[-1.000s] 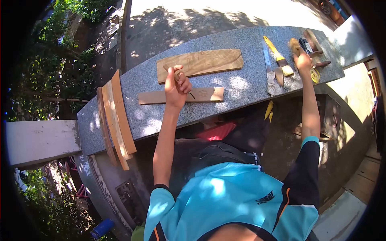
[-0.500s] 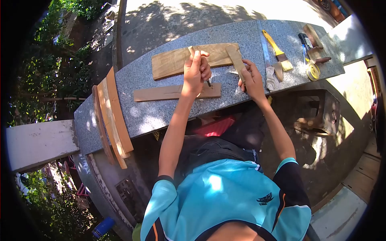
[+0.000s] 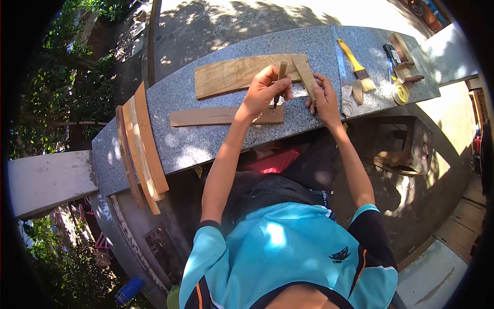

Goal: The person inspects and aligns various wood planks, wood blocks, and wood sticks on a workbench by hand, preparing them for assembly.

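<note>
My left hand (image 3: pixel 266 93) is closed around a wooden-handled tool (image 3: pixel 282 72) with a thin dark tip pointing down. The tool stands nearly upright, its tip overlapping the right end of a narrow wooden strip (image 3: pixel 206 118) in this view. In my right hand (image 3: pixel 325 100) is a slim tapered piece of wood (image 3: pixel 304 74), gripped at its near end. Its far end overlaps a wide, pale board (image 3: pixel 226 77) lying behind both hands on the speckled stone table (image 3: pixel 188 149).
Several curved wooden strips (image 3: pixel 145 139) overhang the table's left edge. To the right lie a metal ruler (image 3: pixel 339 62), a yellow-handled brush (image 3: pixel 355 59), a crumpled cloth (image 3: pixel 348 103), a yellow tape measure (image 3: pixel 400 94) and a wooden hand plane (image 3: pixel 402 51). A dark crate (image 3: pixel 406 144) stands below.
My left hand has shifted right, towards my right hand, and turned so the tool stands more upright. My right hand keeps its hold on the tapered wood, nearly still.
</note>
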Demonstrator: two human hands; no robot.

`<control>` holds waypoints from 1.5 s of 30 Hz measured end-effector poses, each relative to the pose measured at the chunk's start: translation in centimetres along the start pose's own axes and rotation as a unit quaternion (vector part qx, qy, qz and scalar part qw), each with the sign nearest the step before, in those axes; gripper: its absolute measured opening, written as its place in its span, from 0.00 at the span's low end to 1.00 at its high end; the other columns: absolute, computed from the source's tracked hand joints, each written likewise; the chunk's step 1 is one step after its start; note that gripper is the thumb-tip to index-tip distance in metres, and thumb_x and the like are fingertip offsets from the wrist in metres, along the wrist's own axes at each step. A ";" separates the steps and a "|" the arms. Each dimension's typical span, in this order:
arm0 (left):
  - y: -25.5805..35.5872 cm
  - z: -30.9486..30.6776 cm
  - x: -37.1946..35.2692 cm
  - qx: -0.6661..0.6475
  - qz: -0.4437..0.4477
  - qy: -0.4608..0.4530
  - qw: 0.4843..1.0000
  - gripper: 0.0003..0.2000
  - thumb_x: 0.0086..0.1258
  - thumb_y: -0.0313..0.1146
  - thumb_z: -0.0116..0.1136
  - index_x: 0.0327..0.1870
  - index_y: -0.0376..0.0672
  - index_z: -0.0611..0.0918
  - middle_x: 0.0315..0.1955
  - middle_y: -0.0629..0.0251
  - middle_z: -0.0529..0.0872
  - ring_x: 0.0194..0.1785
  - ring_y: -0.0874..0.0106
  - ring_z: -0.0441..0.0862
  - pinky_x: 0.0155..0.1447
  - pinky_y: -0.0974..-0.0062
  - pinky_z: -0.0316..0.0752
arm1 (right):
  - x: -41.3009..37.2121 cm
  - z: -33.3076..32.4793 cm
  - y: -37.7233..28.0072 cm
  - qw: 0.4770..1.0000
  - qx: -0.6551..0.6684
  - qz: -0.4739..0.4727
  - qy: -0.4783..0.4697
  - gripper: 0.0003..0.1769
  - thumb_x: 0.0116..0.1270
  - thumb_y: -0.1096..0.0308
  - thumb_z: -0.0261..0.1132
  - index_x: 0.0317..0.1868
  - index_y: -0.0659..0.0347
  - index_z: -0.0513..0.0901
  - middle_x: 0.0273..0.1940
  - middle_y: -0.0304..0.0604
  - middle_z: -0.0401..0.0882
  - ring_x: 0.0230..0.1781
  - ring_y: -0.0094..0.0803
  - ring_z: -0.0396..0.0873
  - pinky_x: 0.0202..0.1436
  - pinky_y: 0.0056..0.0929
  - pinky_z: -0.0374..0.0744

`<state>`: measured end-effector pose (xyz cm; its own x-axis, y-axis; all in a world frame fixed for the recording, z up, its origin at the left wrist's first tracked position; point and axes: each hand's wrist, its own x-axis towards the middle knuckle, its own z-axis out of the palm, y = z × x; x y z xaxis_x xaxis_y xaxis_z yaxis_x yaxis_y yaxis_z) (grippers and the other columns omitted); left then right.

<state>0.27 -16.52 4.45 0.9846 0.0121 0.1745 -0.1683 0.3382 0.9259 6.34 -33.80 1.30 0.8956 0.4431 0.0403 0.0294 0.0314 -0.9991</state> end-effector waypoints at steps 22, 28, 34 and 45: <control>1.1 -0.3 0.0 0.008 -0.103 -0.070 0.992 0.13 0.73 0.40 0.43 0.37 0.40 0.74 0.17 0.78 0.62 0.20 0.85 0.58 0.25 0.85 0.56 | 0.1 -0.1 0.1 1.000 -0.002 0.009 0.002 0.18 0.67 0.66 0.52 0.54 0.66 0.67 0.35 0.42 0.70 0.18 0.20 0.73 0.14 0.16 0.67; 1.0 -0.7 -0.2 0.029 -0.061 0.035 0.997 0.11 0.73 0.39 0.44 0.35 0.40 0.73 0.18 0.76 0.65 0.21 0.84 0.63 0.25 0.84 0.60 | 0.1 -0.1 0.4 1.000 -0.003 0.004 -0.004 0.19 0.67 0.66 0.52 0.54 0.67 0.67 0.37 0.43 0.70 0.18 0.20 0.73 0.14 0.16 0.67; -0.3 -1.0 -1.7 -0.086 0.056 0.279 0.955 0.10 0.72 0.39 0.46 0.31 0.46 0.68 0.18 0.74 0.63 0.18 0.83 0.61 0.21 0.82 0.60 | -0.1 0.0 0.1 1.000 -0.009 0.004 0.003 0.18 0.67 0.66 0.52 0.54 0.67 0.67 0.37 0.44 0.70 0.18 0.20 0.72 0.14 0.16 0.67; -1.1 -1.4 -1.8 -0.139 0.036 0.316 0.938 0.17 0.69 0.52 0.45 0.30 0.48 0.66 0.15 0.76 0.57 0.15 0.83 0.52 0.16 0.85 0.48 | -0.2 0.1 -0.2 1.000 -0.001 0.007 0.000 0.18 0.67 0.66 0.52 0.54 0.67 0.67 0.37 0.43 0.71 0.18 0.18 0.72 0.14 0.15 0.67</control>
<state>-1.25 -15.58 2.69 0.8180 0.5695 -0.0813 -0.3024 0.5459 0.7814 6.08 -33.77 1.52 0.8960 0.4433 0.0257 0.0171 0.0234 -0.9996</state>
